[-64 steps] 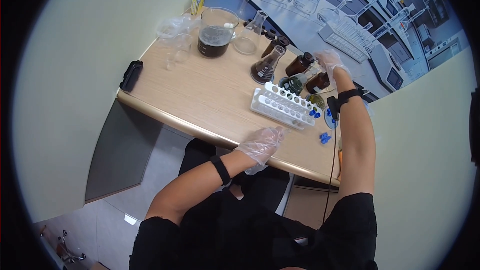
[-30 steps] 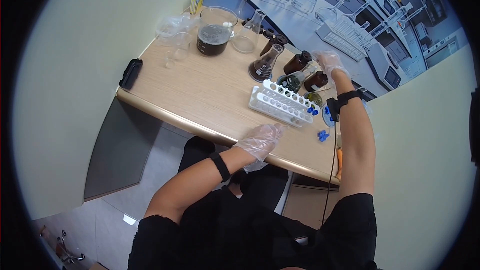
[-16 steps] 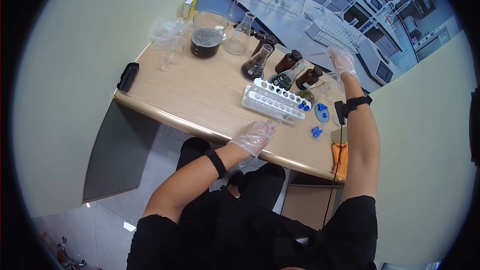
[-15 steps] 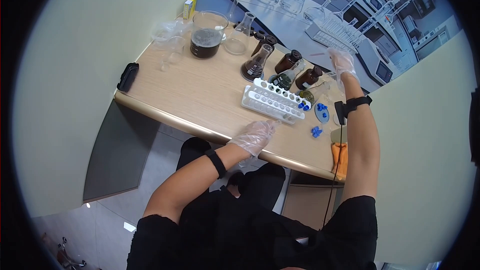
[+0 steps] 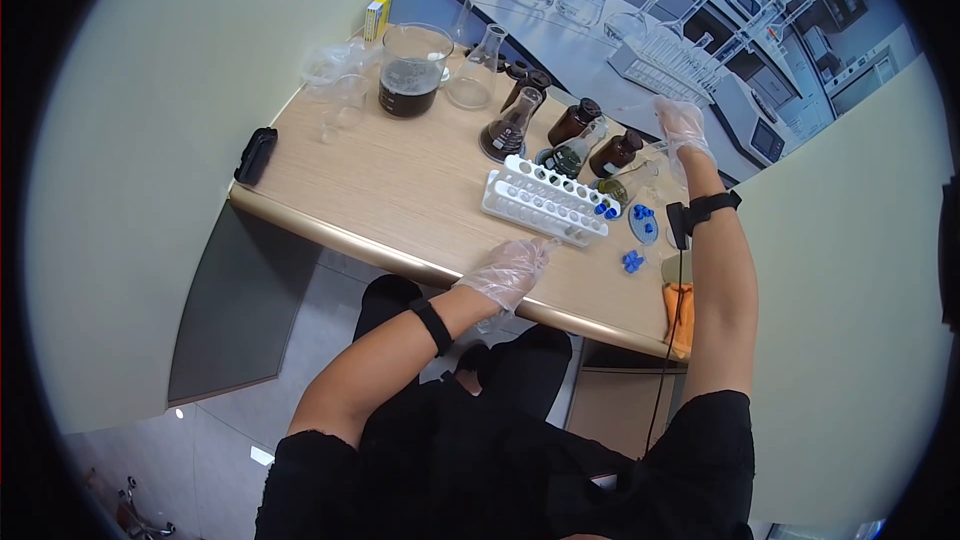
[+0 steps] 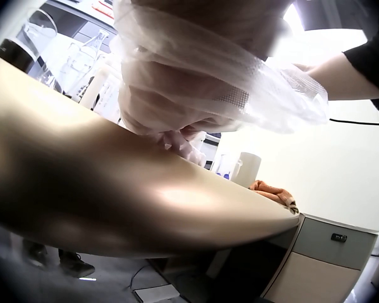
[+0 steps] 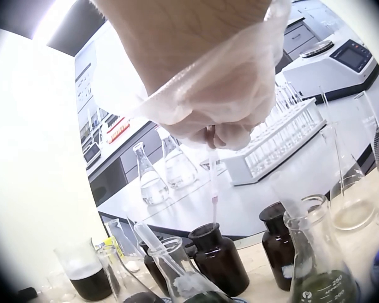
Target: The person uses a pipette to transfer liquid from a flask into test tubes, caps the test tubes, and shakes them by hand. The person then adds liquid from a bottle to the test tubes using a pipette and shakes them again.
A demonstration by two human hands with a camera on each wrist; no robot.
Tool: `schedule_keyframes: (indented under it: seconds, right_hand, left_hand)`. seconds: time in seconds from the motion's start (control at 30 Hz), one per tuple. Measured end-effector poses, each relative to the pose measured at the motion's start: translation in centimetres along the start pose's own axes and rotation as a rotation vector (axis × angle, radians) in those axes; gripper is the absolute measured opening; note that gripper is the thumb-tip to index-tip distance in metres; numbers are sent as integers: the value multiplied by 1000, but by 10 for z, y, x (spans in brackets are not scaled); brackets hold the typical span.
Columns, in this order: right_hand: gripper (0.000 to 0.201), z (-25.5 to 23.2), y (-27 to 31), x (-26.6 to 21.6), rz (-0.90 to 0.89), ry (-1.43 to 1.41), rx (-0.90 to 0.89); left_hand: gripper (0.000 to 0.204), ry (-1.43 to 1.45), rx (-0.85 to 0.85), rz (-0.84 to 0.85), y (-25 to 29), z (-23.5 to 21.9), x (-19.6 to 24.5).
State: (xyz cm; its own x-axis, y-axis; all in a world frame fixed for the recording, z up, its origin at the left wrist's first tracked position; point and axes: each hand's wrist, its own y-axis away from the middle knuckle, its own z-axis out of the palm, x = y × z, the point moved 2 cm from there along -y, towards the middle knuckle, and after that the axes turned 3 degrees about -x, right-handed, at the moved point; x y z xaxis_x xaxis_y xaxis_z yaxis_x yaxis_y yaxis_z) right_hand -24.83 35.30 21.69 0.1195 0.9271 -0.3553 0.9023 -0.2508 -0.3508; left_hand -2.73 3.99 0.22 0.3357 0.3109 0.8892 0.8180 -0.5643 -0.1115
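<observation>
My gloved right hand (image 5: 683, 128) (image 7: 205, 117) pinches a thin clear dropper (image 7: 214, 183). In the right wrist view its tip lines up with the mouth of an open brown bottle (image 7: 220, 262); whether it enters is unclear. The head view has this hand beyond and right of the brown bottles (image 5: 615, 154). My gloved left hand (image 5: 505, 272) (image 6: 189, 88) rests at the table's front edge, fingers loosely curled, with no object clearly visible in it. Just beyond it stands a white test tube rack (image 5: 545, 202), with blue pieces at its right end.
Flasks with dark (image 5: 503, 138) and green (image 5: 562, 160) liquid stand behind the rack. A large beaker (image 5: 408, 95) of dark liquid is at the back left. Blue pieces (image 5: 632, 261) and an orange cloth (image 5: 679, 320) lie right. A printed laboratory picture (image 5: 620, 10) backs the table.
The right hand has moved rightward, away from the brown bottles, and the dropper shows beside it. My left hand stays at the table edge. The head view has shifted slightly.
</observation>
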Motion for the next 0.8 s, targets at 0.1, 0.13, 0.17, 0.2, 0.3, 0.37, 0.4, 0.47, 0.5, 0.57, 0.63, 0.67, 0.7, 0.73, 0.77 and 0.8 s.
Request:
schedule_keyframes:
  seconds: [0.1,0.13,0.17,0.2,0.3,0.37,0.4,0.47,0.5,0.57,0.63,0.67,0.7,0.73,0.77,0.8]
  right_hand:
    - [51,0,2,-2,85,20,-68]
    - [51,-2,4,-3,87,20,-69]
    - [51,-3,6,-3,78,8,-96]
    - [52,-4,8,-5,68,-4,-123]
    - [52,0,1,1,-47,204,-94]
    - [43,-7,14,-7,-117,213,-75]
    - [37,-11,21,-13,-187,222,-55]
    - [35,-9,20,-3,-95,51,-35]
    - [34,-9,20,3,-5,-121,-16]
    - [41,-17,24,10,-4,-122,-27]
    - [51,-27,35,15,-2,-122,-38]
    - [48,-37,47,12,19,-225,-6]
    - [46,-47,60,9,39,-329,25]
    - [46,-57,76,4,42,-328,30]
    - [44,-68,93,-1,57,-442,42]
    - [43,-79,112,-7,71,-555,55]
  left_hand:
    - [31,-37,-5,28,2,-6,7]
    - [32,-74,-10,15,1,-6,6]
    - [32,-112,-14,3,1,-5,5]
    - [32,-113,-15,3,0,-4,4]
    - [32,-85,-15,-9,0,-3,2]
    - [32,-162,34,68,1,-3,4]
    - [32,-162,32,69,2,-4,5]
    - [34,-102,-40,-16,1,-6,9]
    - [34,-104,-41,-14,0,-5,7]
    - [33,-57,-13,-10,-1,0,1]
    - [30,-57,-9,-2,-2,3,-2]
    - [27,-57,-4,3,-3,3,-3]
    - [27,-58,-6,8,-4,4,-4]
    - [25,-59,-18,-9,-5,6,-8]
    - [22,-62,-29,-24,-7,7,-11]
    - [22,-63,-31,-20,-8,8,-14]
